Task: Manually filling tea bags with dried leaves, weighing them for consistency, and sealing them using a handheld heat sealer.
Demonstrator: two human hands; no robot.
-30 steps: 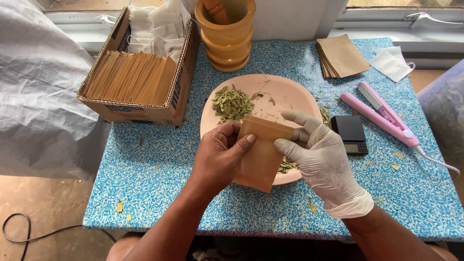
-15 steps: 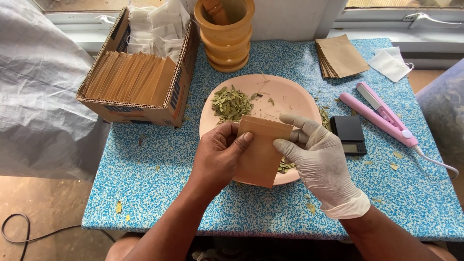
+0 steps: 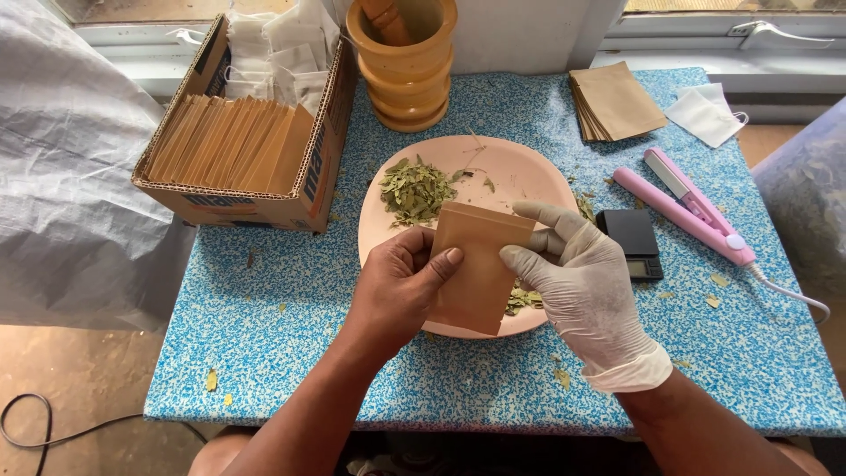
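Observation:
I hold a small brown paper pouch [image 3: 480, 264] upright over a pink plate [image 3: 520, 172]. My bare left hand [image 3: 397, 286] pinches its left edge, thumb on the front. My right hand [image 3: 582, 282], in a white glove, grips the pouch's right edge with fingers spread. Dried green leaves [image 3: 414, 189] lie heaped on the plate's left side, and a few more [image 3: 526, 300] show beside the pouch's lower right corner.
A cardboard box [image 3: 308, 176] of brown pouches and white bags stands at back left. A wooden mortar with pestle [image 3: 405, 57] stands behind the plate. A pouch stack [image 3: 617, 101], white bag [image 3: 705, 115], pink flat iron [image 3: 687, 207] and black pocket scale [image 3: 630, 242] lie right.
The pouch and both hands have stayed almost where they were, shifting only slightly over the plate. The grip on the pouch is unchanged.

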